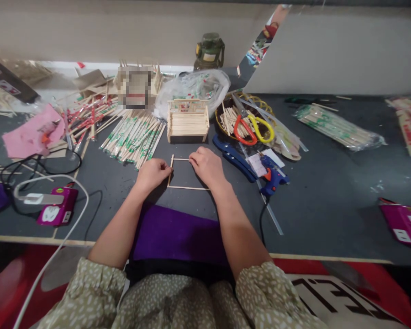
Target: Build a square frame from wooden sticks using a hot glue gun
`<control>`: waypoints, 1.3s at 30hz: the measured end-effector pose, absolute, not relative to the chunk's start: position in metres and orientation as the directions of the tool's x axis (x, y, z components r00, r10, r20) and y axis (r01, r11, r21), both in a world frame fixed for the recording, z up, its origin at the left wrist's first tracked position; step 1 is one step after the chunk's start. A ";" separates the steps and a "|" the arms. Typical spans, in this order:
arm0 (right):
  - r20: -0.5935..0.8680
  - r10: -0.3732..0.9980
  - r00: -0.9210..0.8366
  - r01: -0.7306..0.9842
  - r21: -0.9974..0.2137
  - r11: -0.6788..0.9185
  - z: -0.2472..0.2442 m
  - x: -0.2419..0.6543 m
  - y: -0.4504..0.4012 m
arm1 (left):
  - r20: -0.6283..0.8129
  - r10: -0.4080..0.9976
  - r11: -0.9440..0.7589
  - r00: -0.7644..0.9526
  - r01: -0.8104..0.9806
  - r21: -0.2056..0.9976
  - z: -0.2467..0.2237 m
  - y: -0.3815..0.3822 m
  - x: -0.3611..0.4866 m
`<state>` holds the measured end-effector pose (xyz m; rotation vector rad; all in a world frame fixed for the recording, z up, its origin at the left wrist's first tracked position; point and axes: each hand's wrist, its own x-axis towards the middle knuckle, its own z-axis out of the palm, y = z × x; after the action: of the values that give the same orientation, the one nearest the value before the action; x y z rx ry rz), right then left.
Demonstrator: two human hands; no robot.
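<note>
Stick frame [188, 188] lies on the dark counter [329, 196] between the person's hands. From the left: green-printed wrapped sticks [133, 137] lie fanned out; the left hand [153, 176] pinches the frame's left stick; a miniature wooden seat [188, 124] stands beyond the frame; the right hand [208, 167] pinches the far stick's end; a blue glue gun [272, 179] lies farther right.

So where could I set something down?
The bare grey tabletop between the blue plastic glue gun and the far-right magenta box. It's crowded around the small wooden bench: green-wrapped wooden sticks left, dark round basket right.
</note>
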<state>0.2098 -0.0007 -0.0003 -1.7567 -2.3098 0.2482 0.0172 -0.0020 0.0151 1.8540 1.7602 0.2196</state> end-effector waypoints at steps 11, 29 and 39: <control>0.104 0.969 -0.225 0.929 -0.278 0.245 -0.004 0.209 0.000 | -0.281 0.953 0.025 0.115 0.893 0.450 0.019 -0.004 0.020; 0.120 0.964 -0.236 0.921 -0.289 0.261 0.001 0.208 -0.002 | -0.288 0.949 0.076 0.128 0.795 0.602 0.010 -0.002 0.015; 0.063 0.971 -0.232 0.942 -0.233 0.240 0.002 0.207 0.000 | -0.292 0.947 0.054 0.136 0.826 0.561 0.012 -0.002 0.017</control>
<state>0.2071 0.0002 0.0017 -1.8121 -2.3135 0.2163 0.0167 -0.0016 0.0123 1.7885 1.7078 0.2448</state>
